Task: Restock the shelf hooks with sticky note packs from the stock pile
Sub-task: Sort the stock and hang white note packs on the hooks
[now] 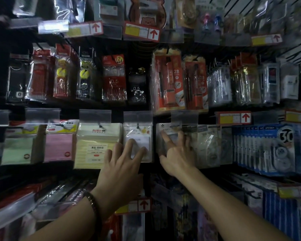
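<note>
Two hands up, nothing gripped. Left hand (120, 167) spread flat on hanging white sticky note pack (137, 134); right hand (177, 155) splayed, index touching neighbouring clear pack (172, 130). Risk: upward nudge could lift either off its hook (137, 127).

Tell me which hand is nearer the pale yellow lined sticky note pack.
Left. The left hand overlaps the lower right corner of the pale yellow lined sticky note pack, fingers on the neighbouring clear pack. The right hand is farther right, on the next clear pack.
</note>
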Demonstrator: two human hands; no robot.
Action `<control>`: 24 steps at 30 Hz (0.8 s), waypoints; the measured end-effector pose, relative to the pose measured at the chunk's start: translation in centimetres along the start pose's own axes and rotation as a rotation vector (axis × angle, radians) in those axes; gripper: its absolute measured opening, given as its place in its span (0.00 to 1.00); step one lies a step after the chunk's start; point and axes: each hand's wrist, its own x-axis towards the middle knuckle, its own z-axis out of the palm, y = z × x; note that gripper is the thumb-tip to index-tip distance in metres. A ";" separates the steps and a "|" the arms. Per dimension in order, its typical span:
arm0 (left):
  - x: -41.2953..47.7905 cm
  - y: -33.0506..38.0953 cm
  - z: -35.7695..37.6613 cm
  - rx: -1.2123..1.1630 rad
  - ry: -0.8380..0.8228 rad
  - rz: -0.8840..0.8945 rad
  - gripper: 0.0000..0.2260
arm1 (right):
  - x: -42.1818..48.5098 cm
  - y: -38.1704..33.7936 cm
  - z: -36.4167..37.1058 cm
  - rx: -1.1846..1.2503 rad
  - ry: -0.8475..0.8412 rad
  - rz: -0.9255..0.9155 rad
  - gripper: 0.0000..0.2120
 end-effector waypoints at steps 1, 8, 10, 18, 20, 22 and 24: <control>0.1 0.0 -0.1 -0.001 0.001 0.002 0.36 | 0.3 -0.2 -0.1 -0.002 -0.020 0.011 0.39; 0.0 -0.2 -0.1 0.015 0.004 0.031 0.36 | 1.9 -0.8 0.7 0.046 -0.131 0.056 0.38; -0.1 -0.4 -0.1 0.016 0.011 0.043 0.36 | 1.5 -0.8 0.5 0.076 -0.125 0.043 0.38; -1.4 -2.5 -0.2 0.024 0.025 0.061 0.36 | -4.1 -1.4 -1.4 0.173 0.209 -0.255 0.24; -1.9 -3.4 -0.3 0.026 0.040 0.045 0.36 | -5.1 -2.4 -1.9 0.147 0.229 -0.353 0.26; -2.4 -4.3 -0.1 0.013 0.051 0.017 0.37 | -5.7 -3.9 -2.3 0.092 0.132 -0.399 0.32; -3.1 -5.2 0.3 0.021 0.055 -0.022 0.40 | -6.0 -5.8 -2.4 0.057 0.045 -0.398 0.37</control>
